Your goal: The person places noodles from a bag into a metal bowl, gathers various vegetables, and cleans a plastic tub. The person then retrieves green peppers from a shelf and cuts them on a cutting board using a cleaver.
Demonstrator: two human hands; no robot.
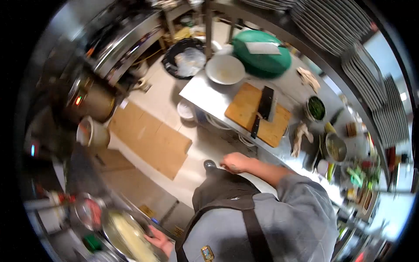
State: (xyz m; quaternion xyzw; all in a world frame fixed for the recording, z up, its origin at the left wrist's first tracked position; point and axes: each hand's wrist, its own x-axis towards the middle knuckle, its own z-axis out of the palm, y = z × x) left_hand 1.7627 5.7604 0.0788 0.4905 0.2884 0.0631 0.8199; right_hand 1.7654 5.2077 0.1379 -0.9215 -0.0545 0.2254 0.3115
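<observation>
At the lower left, my left hand (158, 239) is at the near rim of a large metal bowl (108, 225), its fingers seeming to grip the edge, though blur softens them. A pale yellow mass (130, 233) fills much of this bowl. My right hand (235, 163) hangs in front of my body, above the floor and apart from the steel table (196, 92). Its fingers are curled in, and nothing shows in them. On that table lies a wooden cutting board (239, 105), with a wide black-and-grey knife (264, 107) across it.
A white bowl (225, 70) and a green lid-like tub (262, 56) stand behind the board. Chopped greens fill a small container (315, 108). Cardboard (148, 137) covers part of the floor, near a white bucket (93, 132) and a black-lined bin (170, 61). Stacked plates (329, 26) sit on the shelf.
</observation>
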